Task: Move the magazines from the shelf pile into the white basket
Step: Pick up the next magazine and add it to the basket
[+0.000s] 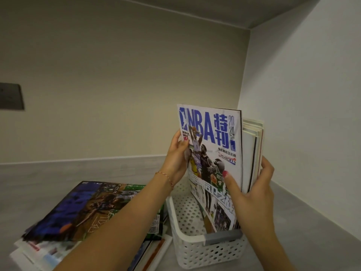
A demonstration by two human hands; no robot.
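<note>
I hold the NBA magazine upright with its lower edge already inside the white basket, and I judge the placing is almost done but not safe yet. My left hand pinches the left edge of the cover, thumb in front and fingers behind. My right hand is curled around the bundle of magazines already standing in the basket, with the thumb pressed on the front cover near the bottom. The first risk I see is that the thin cover bends or slides when I let go, because the left part of the basket has nothing to support it; the magazine could fall flat toward the left wall. The second risk is the standing bundle: if my right hand releases too early, it may lean over and push everything down. The basket looks light, so a tilted load could also tip it or shift it on the shelf. The pile of remaining magazines lies just beside the basket on the left, under my forearm, and my arm could drag the top one off.
</note>
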